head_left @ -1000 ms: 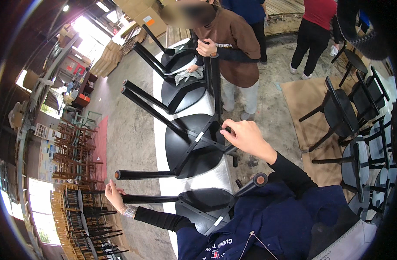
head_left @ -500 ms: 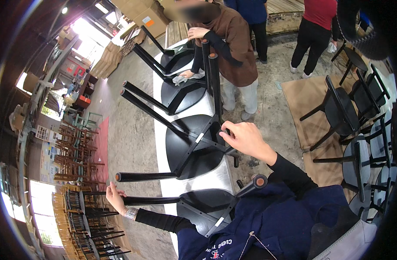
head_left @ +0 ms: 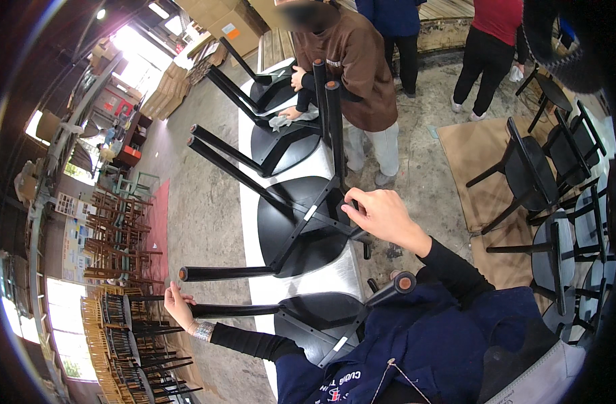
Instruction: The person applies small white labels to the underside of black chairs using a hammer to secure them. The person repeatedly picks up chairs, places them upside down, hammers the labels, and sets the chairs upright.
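Left hand point(head_left: 178, 304): fingers pinch tip of black stool leg point(head_left: 234, 310). Upturned black stool point(head_left: 304, 225) on white tabletop point(head_left: 324, 277) between hands. Right hand point(head_left: 383, 215): fingers closed narrow on stool crossbrace point(head_left: 335, 219). Beyond fingers, second person wipes another stool with cloth point(head_left: 279, 121).

brown cardboard boxes point(head_left: 222, 20) top centre, orange label point(head_left: 227, 29)
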Demonstrator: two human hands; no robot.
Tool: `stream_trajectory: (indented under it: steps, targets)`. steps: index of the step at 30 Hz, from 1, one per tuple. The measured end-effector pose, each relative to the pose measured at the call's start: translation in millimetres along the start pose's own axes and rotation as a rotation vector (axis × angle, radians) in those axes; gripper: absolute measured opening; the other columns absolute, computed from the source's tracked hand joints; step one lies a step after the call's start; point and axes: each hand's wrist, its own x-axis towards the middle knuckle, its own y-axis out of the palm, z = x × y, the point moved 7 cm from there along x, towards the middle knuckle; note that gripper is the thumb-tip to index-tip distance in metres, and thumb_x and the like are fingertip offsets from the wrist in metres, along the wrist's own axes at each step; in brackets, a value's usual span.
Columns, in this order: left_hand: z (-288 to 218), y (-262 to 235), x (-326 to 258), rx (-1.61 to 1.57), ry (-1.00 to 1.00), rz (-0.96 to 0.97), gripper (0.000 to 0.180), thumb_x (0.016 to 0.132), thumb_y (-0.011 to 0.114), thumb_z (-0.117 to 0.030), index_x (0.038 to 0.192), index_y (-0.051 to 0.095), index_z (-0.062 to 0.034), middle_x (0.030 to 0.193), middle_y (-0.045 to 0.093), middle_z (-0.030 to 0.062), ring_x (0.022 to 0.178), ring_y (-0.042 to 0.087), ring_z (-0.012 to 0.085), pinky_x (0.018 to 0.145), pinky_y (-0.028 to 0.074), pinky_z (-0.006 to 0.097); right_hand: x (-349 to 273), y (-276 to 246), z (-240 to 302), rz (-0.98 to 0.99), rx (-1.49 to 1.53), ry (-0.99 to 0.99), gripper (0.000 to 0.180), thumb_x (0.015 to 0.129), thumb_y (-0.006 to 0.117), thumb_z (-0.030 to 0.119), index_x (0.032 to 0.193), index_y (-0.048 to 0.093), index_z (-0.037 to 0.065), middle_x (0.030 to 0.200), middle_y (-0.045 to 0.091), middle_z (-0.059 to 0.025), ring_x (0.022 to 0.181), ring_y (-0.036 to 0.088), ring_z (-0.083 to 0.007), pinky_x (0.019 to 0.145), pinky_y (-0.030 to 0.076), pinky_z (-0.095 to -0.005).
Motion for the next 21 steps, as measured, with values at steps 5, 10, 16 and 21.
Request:
stream_trajectory:
  steps: [5,10,16,21]
  targets:
    - [4.1,-0.8,2.0,-0.008,0.001,0.001,0.036,0.095,0.052,-0.034,0.079,0.051,-0.0019,0.048,0.05,0.0051,0.034,0.045,0.0087,0.034,0.033,0.02,-0.7,0.6,-0.9,-0.006,-0.007,-0.005,0.018,0.084,0.061,0.026,0.087,0.059,0.009,0.056,0.058,-0.0074,0.052,0.059,-0.0265,0.049,0.044,-0.0381]
    - [7.8,-0.2,1.0,-0.016,0.002,-0.008,0.036,0.095,0.052,-0.034,0.08,0.051,-0.0016,0.049,0.05,0.0052,0.034,0.046,0.0089,0.034,0.033,0.019,0.0,0.0,0.4,0.009,0.007,0.008,0.018,0.084,0.061,0.026,0.087,0.059,0.008,0.057,0.059,-0.0091,0.054,0.06,-0.0281,0.05,0.045,-0.039]
    - [3.8,0.4,0.2,-0.024,-0.012,-0.005,0.037,0.095,0.052,-0.035,0.081,0.051,-0.0007,0.049,0.048,0.0047,0.034,0.045,0.0085,0.035,0.034,0.02,-2.0,1.1,0.2,0.005,-0.013,-0.002,0.017,0.085,0.06,0.026,0.087,0.059,0.009,0.056,0.058,-0.0071,0.052,0.059,-0.0266,0.048,0.043,-0.0381]
    - [-3.3,-0.5,-2.0,-0.004,-0.017,-0.01,0.037,0.095,0.052,-0.034,0.082,0.052,0.0003,0.049,0.048,0.0038,0.037,0.046,0.008,0.035,0.035,0.02,0.0,-0.8,3.3,0.053,-0.006,0.044,0.02,0.084,0.06,0.027,0.086,0.059,0.007,0.06,0.061,-0.0116,0.059,0.061,-0.0312,0.054,0.046,-0.0415]
